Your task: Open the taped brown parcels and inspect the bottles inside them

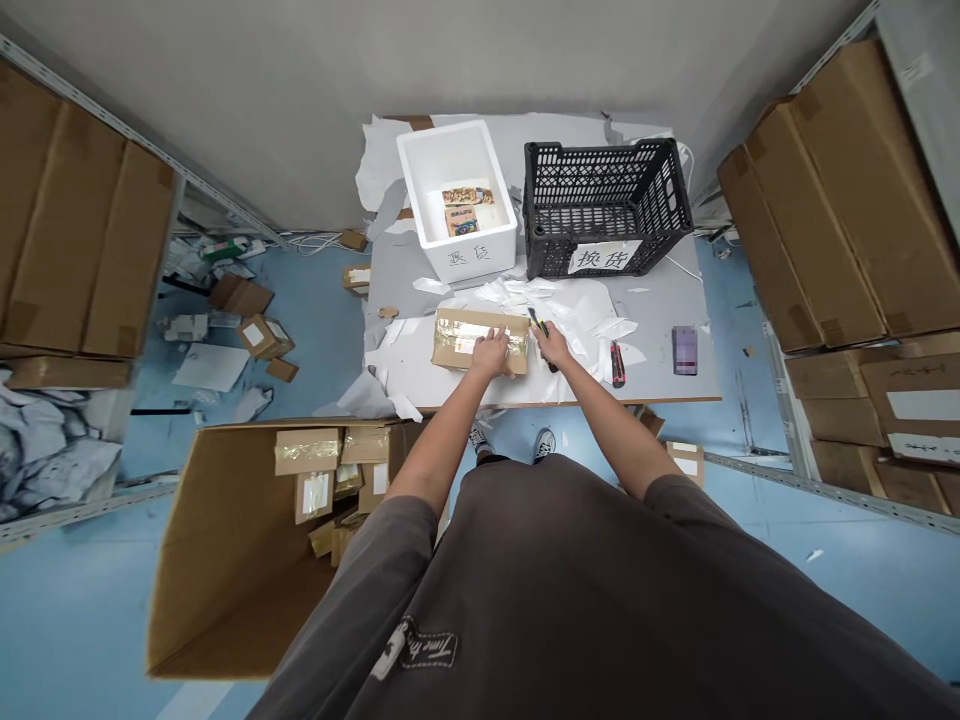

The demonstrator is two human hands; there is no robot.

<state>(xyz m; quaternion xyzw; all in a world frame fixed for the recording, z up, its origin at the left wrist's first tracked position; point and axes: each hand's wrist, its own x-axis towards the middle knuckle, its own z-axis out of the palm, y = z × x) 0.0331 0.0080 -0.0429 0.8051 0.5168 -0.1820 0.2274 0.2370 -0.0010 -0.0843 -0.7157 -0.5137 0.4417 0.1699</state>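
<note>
A taped cardboard box (448, 335) with a white label lies near the front edge of the table. My left hand (491, 352) rests on its top with fingers spread. Just right of the box, my right hand (553, 345) is closed around a utility knife (537, 321), dark with yellow-green parts. The knife's tip points up and left, close to the box's right end; whether it touches cannot be made out. Scraps of white paper (585, 315) lie around and behind the knife. A second, red and black utility knife (617, 365) lies to the right of my right hand.
Behind the box stand a white bin (471, 262) holding small printed packets and a black plastic crate (607, 215). A phone (684, 350) lies at the table's right. A large open carton (225, 560) with several small boxes stands at lower left. Loaded shelves flank both sides.
</note>
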